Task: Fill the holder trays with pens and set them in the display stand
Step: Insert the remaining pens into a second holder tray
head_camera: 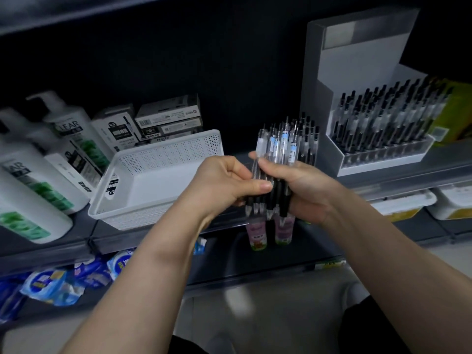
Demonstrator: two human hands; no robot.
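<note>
The dark shop shelf point(398, 178) carries one display stand point(357, 60), with one filled holder tray point(383, 159) seated in its lower front. Left of the stand we hold one bundle of pens point(278, 149) upright, clear of the shelf. The left hand point(224, 180) pinches the barrels between thumb and curled fingers, and the grip of the right hand point(304, 190) wraps the bundle. We judge the step to be squaring pens for loading. The next move calls for aligned tips and a free tray, which we cannot make out here. Further left of the stand sits one white basket point(163, 149). The bundle exceeds ten pens, but the exact count cannot be read.
</note>
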